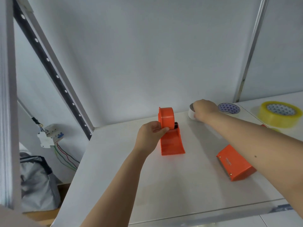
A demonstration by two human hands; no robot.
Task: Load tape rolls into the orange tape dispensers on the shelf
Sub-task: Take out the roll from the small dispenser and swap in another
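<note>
An orange tape dispenser (169,135) stands upright in the middle of the white shelf (164,185). My left hand (150,136) grips its round housing from the left side. My right hand (204,110) reaches to the back of the shelf and closes on a white tape roll (190,113), which is partly hidden by my fingers. A second orange dispenser (234,163) lies on its side under my right forearm. Behind my right hand sits a clear roll with a patterned core (229,108). A larger yellowish roll (279,113) rests at the far right.
A perforated metal upright (54,74) slants along the shelf's left edge. Below it to the left hang an electrical breaker with loose wires (49,136) and a grey bag (37,182). A white wall closes off the back of the shelf.
</note>
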